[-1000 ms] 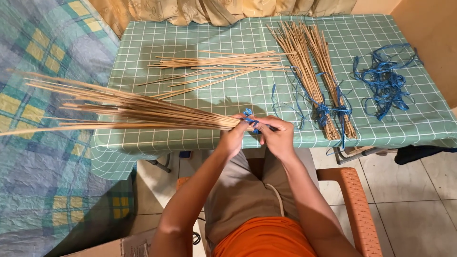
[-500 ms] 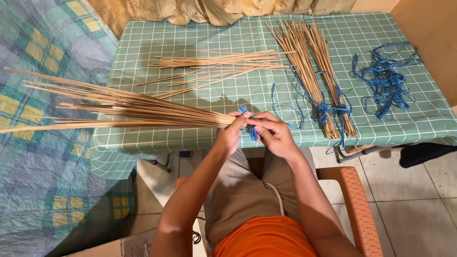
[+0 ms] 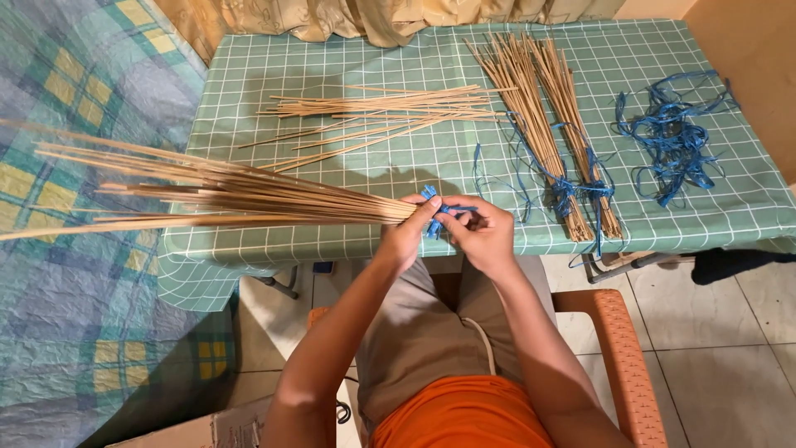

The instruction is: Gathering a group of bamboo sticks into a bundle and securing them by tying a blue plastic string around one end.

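Observation:
A long bundle of thin tan sticks [image 3: 215, 192] fans out to the left, over the table's front edge. My left hand [image 3: 408, 231] grips the bundle at its gathered end. Around that end runs a blue plastic string [image 3: 438, 212]. My right hand [image 3: 482, 232] pinches this string just right of the left hand. Both hands are held close together above my lap, at the near edge of the green checked table [image 3: 398, 241].
On the table lie loose sticks [image 3: 385, 112], two stick bundles tied with blue string [image 3: 557, 137], and a pile of blue strings [image 3: 672, 137]. An orange chair arm [image 3: 626, 365] is at my right. A checked blue bedcover [image 3: 75, 274] fills the left.
My hands stay at the bundle's end, shifting slightly as the blue string is worked around it. The bundle's fanned end has tilted a little.

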